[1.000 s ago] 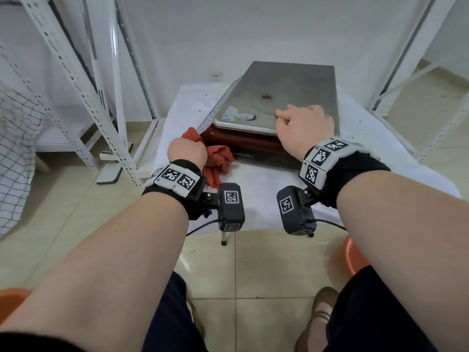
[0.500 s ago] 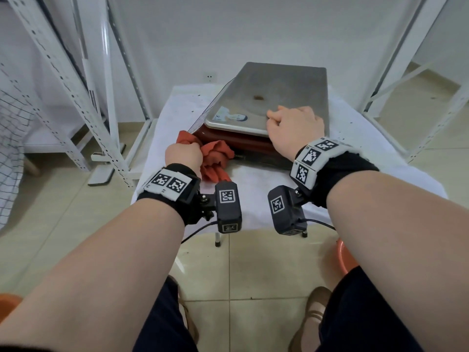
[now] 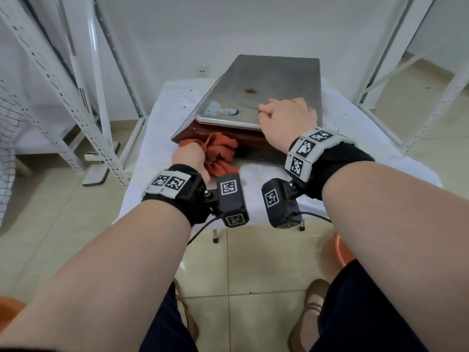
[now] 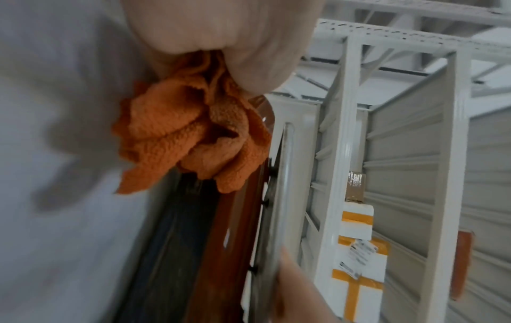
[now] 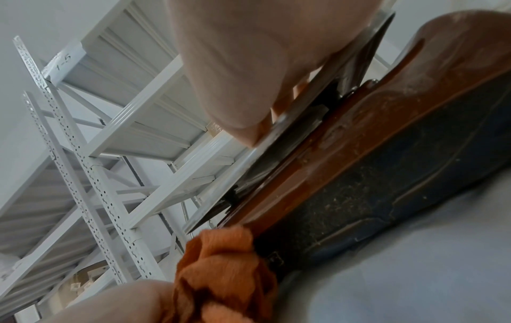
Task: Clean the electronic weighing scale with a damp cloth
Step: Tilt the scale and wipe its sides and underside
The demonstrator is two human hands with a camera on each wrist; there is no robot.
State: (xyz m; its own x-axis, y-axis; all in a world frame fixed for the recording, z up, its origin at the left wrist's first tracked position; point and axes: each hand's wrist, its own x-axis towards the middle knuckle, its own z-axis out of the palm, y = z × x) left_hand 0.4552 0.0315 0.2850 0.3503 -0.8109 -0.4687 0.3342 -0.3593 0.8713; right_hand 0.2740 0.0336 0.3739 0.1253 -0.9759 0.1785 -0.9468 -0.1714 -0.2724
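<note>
The electronic scale has a steel platter (image 3: 274, 80) over a red-brown body (image 3: 251, 142) and stands on a white-covered table (image 3: 279, 179). A dark stain (image 3: 250, 90) marks the platter. My left hand (image 3: 189, 156) grips a bunched orange cloth (image 3: 219, 154) against the scale's front left lower edge. In the left wrist view the cloth (image 4: 190, 139) hangs from my fist against the body. My right hand (image 3: 286, 120) holds the platter's front right edge, with curled fingers on top and the thumb (image 4: 293, 284) at the rim. The right wrist view shows the dusty body (image 5: 387, 153) and cloth (image 5: 224, 275).
White metal shelving stands to the left (image 3: 50, 80) and right (image 3: 396, 59) of the table. An orange basin (image 3: 341, 252) sits on the tiled floor by my right leg. A sticker (image 3: 223, 111) lies on the platter's front left.
My left hand and the cloth have slid a little to the right along the scale's front edge. The right hand stays on the platter.
</note>
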